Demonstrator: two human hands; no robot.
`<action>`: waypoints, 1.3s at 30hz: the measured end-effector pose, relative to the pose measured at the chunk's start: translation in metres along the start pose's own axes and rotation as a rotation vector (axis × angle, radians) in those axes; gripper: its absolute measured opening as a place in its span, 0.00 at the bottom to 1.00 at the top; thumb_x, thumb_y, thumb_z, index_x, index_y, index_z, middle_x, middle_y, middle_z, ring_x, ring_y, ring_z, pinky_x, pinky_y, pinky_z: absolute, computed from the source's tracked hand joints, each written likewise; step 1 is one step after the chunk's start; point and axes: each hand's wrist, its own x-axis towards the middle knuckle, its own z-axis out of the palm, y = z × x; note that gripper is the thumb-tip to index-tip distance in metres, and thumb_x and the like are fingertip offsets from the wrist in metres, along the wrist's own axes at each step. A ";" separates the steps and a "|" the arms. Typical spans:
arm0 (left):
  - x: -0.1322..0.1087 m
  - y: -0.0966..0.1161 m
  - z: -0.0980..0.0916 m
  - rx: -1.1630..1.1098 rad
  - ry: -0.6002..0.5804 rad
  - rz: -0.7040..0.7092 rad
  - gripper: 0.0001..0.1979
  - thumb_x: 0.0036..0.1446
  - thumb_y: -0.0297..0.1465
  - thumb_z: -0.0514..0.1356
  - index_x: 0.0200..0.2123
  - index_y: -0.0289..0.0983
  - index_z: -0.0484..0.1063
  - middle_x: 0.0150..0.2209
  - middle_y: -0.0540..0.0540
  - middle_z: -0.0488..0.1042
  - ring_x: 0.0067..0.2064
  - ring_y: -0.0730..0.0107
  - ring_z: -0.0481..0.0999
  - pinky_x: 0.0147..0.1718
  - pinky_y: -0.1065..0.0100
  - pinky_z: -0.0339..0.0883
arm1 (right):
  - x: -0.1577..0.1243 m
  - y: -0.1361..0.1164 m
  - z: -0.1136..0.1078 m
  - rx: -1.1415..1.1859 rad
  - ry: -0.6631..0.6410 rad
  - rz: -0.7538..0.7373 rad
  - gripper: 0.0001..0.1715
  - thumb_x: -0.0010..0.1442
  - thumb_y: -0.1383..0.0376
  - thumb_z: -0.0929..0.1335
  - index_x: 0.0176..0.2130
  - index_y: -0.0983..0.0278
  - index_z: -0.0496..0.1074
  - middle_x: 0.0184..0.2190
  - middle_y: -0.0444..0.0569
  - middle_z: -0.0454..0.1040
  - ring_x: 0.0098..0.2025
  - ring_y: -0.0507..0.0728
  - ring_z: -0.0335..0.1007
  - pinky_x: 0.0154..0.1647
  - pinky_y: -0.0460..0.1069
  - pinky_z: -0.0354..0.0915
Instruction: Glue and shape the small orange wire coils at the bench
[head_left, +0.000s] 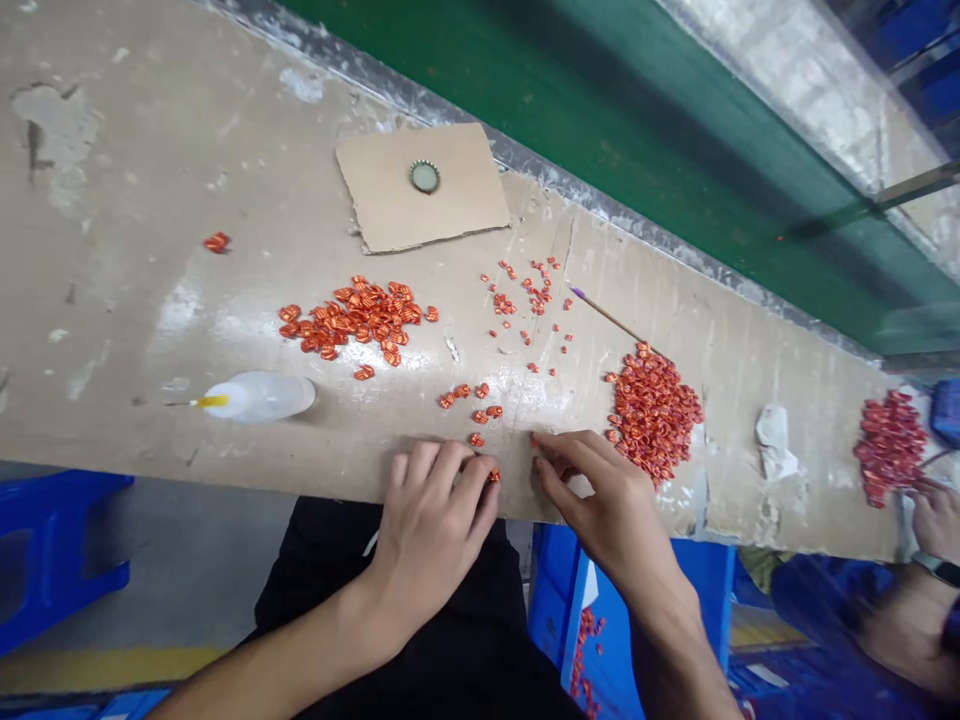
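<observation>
On my feed the left hand [435,515] lies curled at the near edge of the worktop [112,200], and a small orange-red crimped piece [493,476] sits right at its tips. Whether that grip has actually taken the piece or is only touching it, I cannot tell. The right hand [600,495] is just beside it, drawn into a near-pinch and almost closed, but I cannot tell whether anything is held there.

Just ahead of the hands is a short scatter of the same pieces [469,405], and beyond that lie finer red bits [525,300]. A loose heap of crimped pieces [356,320] lies to the left, and a denser red heap [654,412] to the right, with a purple-tipped stick [607,318] running into it. Farther off are a plastic squeeze bottle [259,397] with a yellow nozzle and a crown cap [424,176] on a cardboard square [469,200]. Below the edge, a blue crate [592,640] holds more red pieces, and a co-worker's hand [936,518] is near another red heap [890,448].

With pieces this small, I'd work with the fingertips alone — low to the worktop, one piece at a time — so that the neighbouring pieces aren't nudged out of place.
</observation>
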 end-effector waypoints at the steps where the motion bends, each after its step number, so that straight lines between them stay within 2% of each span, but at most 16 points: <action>1: 0.000 0.000 0.000 0.001 -0.001 0.001 0.05 0.72 0.29 0.68 0.48 0.42 0.78 0.44 0.46 0.82 0.46 0.54 0.76 0.44 0.51 0.63 | -0.001 0.002 0.000 -0.001 -0.002 0.003 0.14 0.78 0.64 0.72 0.59 0.59 0.84 0.47 0.53 0.83 0.41 0.59 0.83 0.46 0.54 0.82; 7: 0.001 0.000 -0.001 0.004 0.002 0.013 0.04 0.73 0.30 0.67 0.48 0.43 0.78 0.43 0.46 0.82 0.45 0.54 0.76 0.43 0.52 0.63 | 0.007 0.008 0.003 -0.020 -0.036 -0.026 0.10 0.80 0.63 0.70 0.52 0.58 0.85 0.46 0.53 0.84 0.46 0.61 0.85 0.46 0.53 0.80; 13: 0.002 0.001 0.000 0.000 0.003 0.002 0.04 0.73 0.30 0.67 0.48 0.43 0.78 0.42 0.47 0.81 0.46 0.54 0.76 0.43 0.51 0.62 | 0.015 0.005 0.006 -0.089 0.004 -0.058 0.08 0.78 0.67 0.70 0.46 0.60 0.82 0.39 0.49 0.80 0.36 0.56 0.79 0.41 0.51 0.74; 17: 0.003 0.003 0.001 0.012 0.009 -0.017 0.04 0.73 0.30 0.68 0.48 0.42 0.78 0.42 0.47 0.82 0.45 0.53 0.76 0.43 0.51 0.62 | 0.014 0.000 0.011 0.096 0.035 0.016 0.08 0.73 0.67 0.72 0.40 0.60 0.83 0.34 0.47 0.81 0.31 0.54 0.76 0.34 0.50 0.72; 20: 0.004 0.004 0.001 0.019 0.012 -0.031 0.03 0.73 0.31 0.68 0.47 0.43 0.78 0.41 0.47 0.82 0.45 0.53 0.76 0.43 0.51 0.62 | 0.011 -0.004 0.017 0.321 -0.016 0.132 0.06 0.71 0.63 0.75 0.40 0.61 0.86 0.33 0.47 0.84 0.28 0.53 0.74 0.29 0.48 0.70; 23: 0.005 0.005 0.001 0.015 0.014 -0.039 0.03 0.73 0.32 0.68 0.47 0.43 0.78 0.40 0.47 0.82 0.44 0.54 0.76 0.42 0.51 0.62 | 0.009 -0.005 0.024 0.463 -0.060 0.190 0.08 0.69 0.60 0.77 0.39 0.62 0.87 0.34 0.48 0.85 0.28 0.53 0.73 0.27 0.47 0.68; 27: 0.005 0.005 0.001 0.010 0.006 -0.042 0.02 0.73 0.32 0.68 0.46 0.44 0.78 0.41 0.47 0.82 0.44 0.55 0.76 0.42 0.51 0.62 | 0.007 -0.004 0.029 0.525 -0.059 0.228 0.07 0.67 0.62 0.77 0.38 0.62 0.87 0.32 0.48 0.84 0.28 0.52 0.71 0.28 0.47 0.67; 32: 0.004 0.005 0.002 0.006 -0.008 -0.045 0.02 0.74 0.32 0.68 0.47 0.43 0.78 0.41 0.47 0.81 0.45 0.54 0.75 0.42 0.51 0.61 | 0.003 -0.002 0.030 0.570 -0.071 0.267 0.05 0.67 0.63 0.78 0.40 0.62 0.86 0.24 0.42 0.76 0.24 0.50 0.62 0.25 0.46 0.59; 39: 0.005 0.004 0.001 0.004 -0.004 -0.042 0.03 0.73 0.31 0.68 0.47 0.43 0.78 0.42 0.47 0.81 0.45 0.54 0.74 0.42 0.51 0.61 | 0.008 -0.006 0.026 0.558 -0.144 0.275 0.06 0.68 0.62 0.78 0.40 0.63 0.87 0.27 0.43 0.78 0.25 0.50 0.64 0.25 0.46 0.58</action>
